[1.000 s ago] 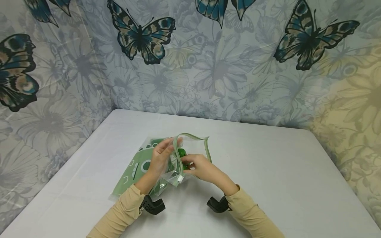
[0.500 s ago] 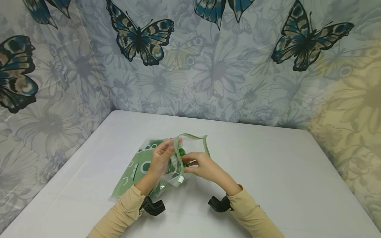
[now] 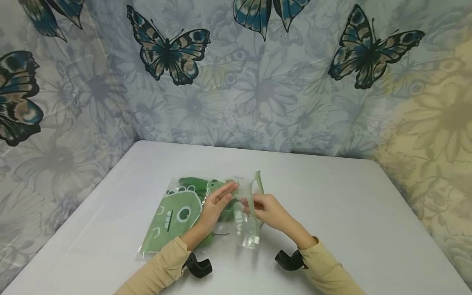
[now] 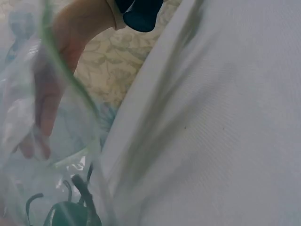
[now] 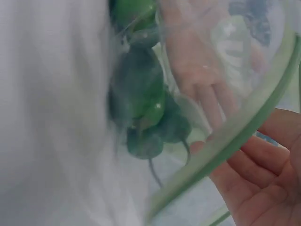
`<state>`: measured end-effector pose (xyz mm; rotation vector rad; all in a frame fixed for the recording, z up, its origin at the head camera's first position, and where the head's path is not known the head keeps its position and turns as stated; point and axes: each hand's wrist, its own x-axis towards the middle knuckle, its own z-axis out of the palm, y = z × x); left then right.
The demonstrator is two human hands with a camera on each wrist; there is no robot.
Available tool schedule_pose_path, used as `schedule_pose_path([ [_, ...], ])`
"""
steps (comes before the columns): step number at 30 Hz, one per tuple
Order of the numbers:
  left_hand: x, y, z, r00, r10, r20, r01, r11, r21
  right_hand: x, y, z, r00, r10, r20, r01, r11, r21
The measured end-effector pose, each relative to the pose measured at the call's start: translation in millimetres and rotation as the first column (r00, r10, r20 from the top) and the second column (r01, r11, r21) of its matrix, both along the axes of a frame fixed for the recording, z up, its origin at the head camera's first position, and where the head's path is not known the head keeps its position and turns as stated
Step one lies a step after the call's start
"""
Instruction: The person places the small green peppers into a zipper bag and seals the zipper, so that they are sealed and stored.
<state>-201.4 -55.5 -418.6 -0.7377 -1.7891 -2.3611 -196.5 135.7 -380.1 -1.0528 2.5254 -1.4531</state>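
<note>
A clear zip bag (image 3: 173,221) with a green cartoon face and green zip edges lies on the table. Several glossy green peppers (image 5: 141,89) with thin curved stems show through its plastic. My left hand (image 3: 214,209) rests against the bag's upper side with its fingers extended. Through the plastic, the left hand (image 5: 202,80) also appears in the right wrist view. My right hand (image 3: 271,211) is at the bag's mouth, fingertips behind the plastic and nothing visible between them. In the left wrist view the right hand (image 4: 51,89) has nearly straight fingers.
The bag lies on a white-covered table (image 3: 324,229). A patterned cloth (image 3: 265,102) with butterflies and flowers hangs behind it. A black camera mount is on each wrist, the left mount (image 3: 199,266) and the right mount (image 3: 289,260).
The left hand has moved right along the bag and lies flatter. The bag's mouth has shifted right and narrowed. The right hand has drawn back right, away from the green peppers.
</note>
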Motion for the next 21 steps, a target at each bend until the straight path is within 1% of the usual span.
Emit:
schedule_pose_path([
  [2, -0.1, 0.5, -2.2, 1.0, -0.029, 0.002, 0.03, 0.999, -0.015, 1.5, 6, -3.6, 1.0, -0.002, 0.025, 0.003, 1.0, -0.031],
  [6, 0.5, 0.7, -2.9, 0.999, -0.039, 0.012, 0.039, 0.998, -0.042, 4.9, 17, -7.9, 0.997, -0.013, 0.072, 0.017, 0.998, -0.057],
  [7, 1.1, 0.5, -1.9, 0.999, -0.045, 0.011, 0.045, 0.997, -0.062, 5.7, 20, -8.5, 0.997, -0.026, 0.072, 0.03, 0.998, -0.051],
  [9, 3.4, 0.1, 1.9, 0.998, -0.058, -0.013, 0.056, 0.989, -0.138, 7.6, 25, -9.5, 0.996, -0.049, 0.072, 0.052, 0.998, -0.043],
  [10, 5.3, 0.0, 4.9, 0.998, -0.063, -0.032, 0.056, 0.981, -0.186, 8.9, 28, -10.0, 0.996, -0.062, 0.068, 0.064, 0.997, -0.035],
  [12, 10.2, 0.0, 11.8, 0.994, -0.066, -0.088, 0.037, 0.956, -0.29, 11.3, 32, -11.8, 0.995, -0.083, 0.063, 0.085, 0.996, -0.018],
  [14, 15.2, 0.7, 19.0, 0.986, -0.065, -0.156, -0.001, 0.922, -0.388, 13.7, 35, -13.8, 0.993, -0.09, 0.07, 0.092, 0.996, -0.015],
  [15, 17.8, 1.1, 22.5, 0.981, -0.07, -0.182, -0.013, 0.907, -0.42, 14.8, 36, -15.3, 0.992, -0.096, 0.077, 0.097, 0.995, -0.013],
  [17, 21.3, 2.4, 26.4, 0.968, -0.093, -0.232, -0.026, 0.885, -0.466, 17.0, 39, -18.5, 0.991, -0.101, 0.088, 0.103, 0.994, -0.021],
  [19, 24.3, 3.9, 29.2, 0.951, -0.126, -0.281, -0.03, 0.87, -0.492, 19.4, 42, -21.5, 0.99, -0.107, 0.09, 0.11, 0.993, -0.032],
  [21, 27.3, 5.1, 31.0, 0.934, -0.161, -0.32, -0.023, 0.865, -0.5, 22.0, 46, -24.7, 0.99, -0.11, 0.091, 0.115, 0.992, -0.054],
])
